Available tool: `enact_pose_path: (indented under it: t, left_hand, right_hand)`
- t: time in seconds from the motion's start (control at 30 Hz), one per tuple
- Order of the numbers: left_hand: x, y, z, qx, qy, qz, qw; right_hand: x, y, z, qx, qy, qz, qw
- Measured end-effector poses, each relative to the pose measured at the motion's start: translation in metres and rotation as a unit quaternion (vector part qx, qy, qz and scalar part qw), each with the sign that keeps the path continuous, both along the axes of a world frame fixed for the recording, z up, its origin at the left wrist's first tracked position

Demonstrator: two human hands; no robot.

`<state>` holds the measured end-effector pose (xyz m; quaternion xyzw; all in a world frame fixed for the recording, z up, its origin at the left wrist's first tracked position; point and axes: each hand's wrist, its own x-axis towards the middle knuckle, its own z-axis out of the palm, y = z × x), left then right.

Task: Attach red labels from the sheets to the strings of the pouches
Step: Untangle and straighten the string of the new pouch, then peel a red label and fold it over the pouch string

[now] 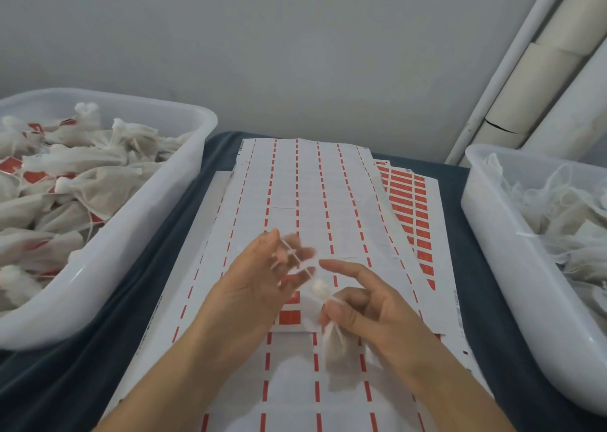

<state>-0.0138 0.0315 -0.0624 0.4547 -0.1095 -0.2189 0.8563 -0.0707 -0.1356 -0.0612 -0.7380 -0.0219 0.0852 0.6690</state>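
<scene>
Across the middle of the frame lie the label sheets [295, 201], overlapping on a dark cloth [197, 182]; most of their rows are already peeled, leaving only thin red dashes, while a sheet at the right centre [417, 221] has full red labels and a few remain just under my left fingers [290, 316]. At the left edge sits a white tub [138, 234] heaped with pouches that show red tags, so I judge those finished. At the right edge a second tub [492, 228] holds untagged pouches with loose strings.

Lower centre, my right hand [371, 310] pinches the neck of one pouch [338, 346] between thumb and bent fingers, index finger stretched out free; the bag hangs below the pinch over the sheets. My left hand [262, 284] has its fingers spread, blurred with motion, and the string [292, 254] runs across them, looped or draped, I cannot tell which.

I judge the pouch very light, soft and limp, a thin mesh that crumples and gives no resistance, so the gathered neck is the firm place to hold. The string is thin and slack and will slip unless kept taut between both hands. The labels look papery and sticky, best lifted by one corner and folded round the string near its free end.
</scene>
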Motion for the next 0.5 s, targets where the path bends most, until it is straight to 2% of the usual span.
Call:
enact_pose_path:
  t: [0.07,0.13,0.2,0.27,0.3,0.37,0.43,0.5]
  left_hand:
    - [-0.004,-0.003,-0.002,-0.016,-0.005,-0.044,0.999]
    - [-0.005,-0.001,-0.001,-0.033,-0.007,-0.030,0.999]
    - [-0.002,0.003,0.001,0.014,-0.028,0.035,0.999]
    - [0.003,0.006,0.001,0.138,-0.093,0.127,0.978]
    - [0.005,0.007,0.000,0.203,-0.129,0.177,0.954]
    - [0.007,0.004,-0.001,0.340,-0.211,0.239,0.885]
    - [0.009,0.000,-0.007,0.494,-0.290,0.212,0.791]
    - [0.009,-0.002,-0.014,0.607,-0.336,0.127,0.709]
  right_hand:
    - [0.001,-0.003,0.001,0.020,-0.011,-0.035,0.999]
    - [0.003,-0.009,0.000,-0.014,-0.053,-0.118,0.992]
    - [0.006,-0.019,-0.002,-0.162,-0.091,-0.241,0.953]
    - [0.010,-0.036,-0.005,-0.340,-0.075,-0.330,0.877]
    - [0.010,-0.046,-0.007,-0.405,-0.044,-0.342,0.847]
    - [0.011,-0.060,-0.011,-0.465,0.017,-0.325,0.824]
    - [0.012,-0.068,-0.015,-0.447,0.053,-0.298,0.842]
    - [0.014,-0.069,-0.014,-0.377,0.069,-0.300,0.874]
